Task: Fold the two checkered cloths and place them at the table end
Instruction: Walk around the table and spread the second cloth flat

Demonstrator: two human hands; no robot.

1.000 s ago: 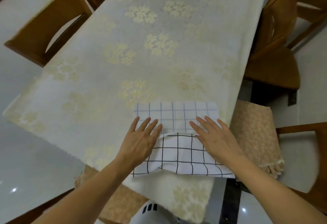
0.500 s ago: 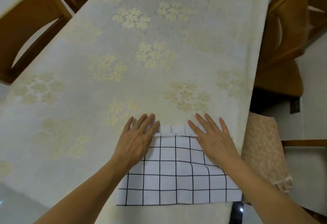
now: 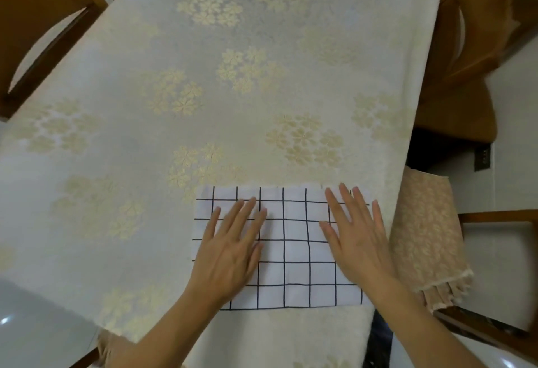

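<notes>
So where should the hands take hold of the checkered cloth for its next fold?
Probably the short right edge of the checkered cloth, pinched at both corners by the right hand. The cloth lies flat and wider than deep, and that edge sits nearest the table side.

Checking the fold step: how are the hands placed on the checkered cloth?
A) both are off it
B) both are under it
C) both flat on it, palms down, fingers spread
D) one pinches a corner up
C: the left hand and right hand lie flat on the checkered cloth, fingers spread.
</notes>
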